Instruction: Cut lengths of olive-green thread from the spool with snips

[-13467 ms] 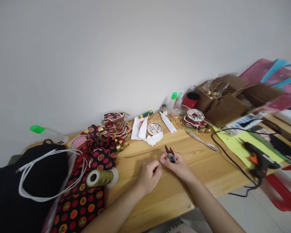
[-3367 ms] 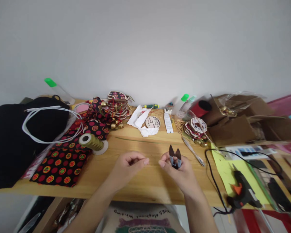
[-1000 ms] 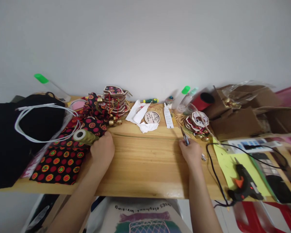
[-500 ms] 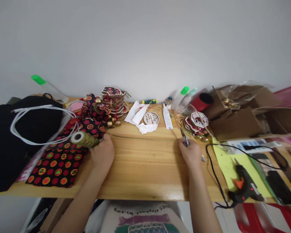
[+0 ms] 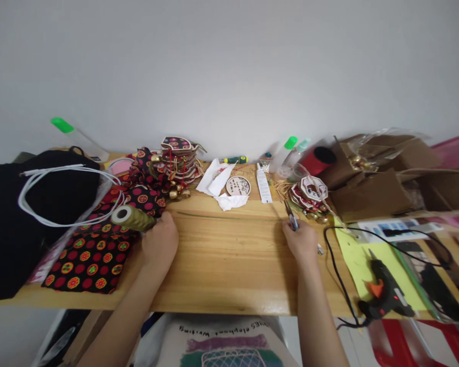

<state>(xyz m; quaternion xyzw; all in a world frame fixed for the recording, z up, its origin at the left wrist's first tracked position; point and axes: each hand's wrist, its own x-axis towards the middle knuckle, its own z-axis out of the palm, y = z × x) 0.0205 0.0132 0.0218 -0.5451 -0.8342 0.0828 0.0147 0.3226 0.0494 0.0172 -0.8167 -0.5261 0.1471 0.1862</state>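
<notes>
My left hand point(image 5: 160, 238) is closed round one end of an olive-green spool of cord point(image 5: 133, 218), held tilted above the patterned cloth. From it a thin olive cord point(image 5: 229, 219) stretches across the table to my right hand point(image 5: 300, 239). That hand is closed round a tool with slim metal jaws and a pale blue grip point(image 5: 292, 220), which looks like pliers or snips; the fingers hide much of it. Just beyond my right hand lies a stack of octagonal charms point(image 5: 313, 189) with small brass bells point(image 5: 321, 216).
Black floral cloth point(image 5: 87, 262) and a coiled white cable point(image 5: 34, 214) lie at left. A round printed disc point(image 5: 238, 186), tissue point(image 5: 215, 178) and a white tube point(image 5: 264, 184) sit behind. At right are a glue gun point(image 5: 384, 295), its black cord and cardboard boxes point(image 5: 371, 196).
My left hand has shifted very slightly left with the spool. My right hand and its tool stay almost in place, with the cord still stretched between the hands.
</notes>
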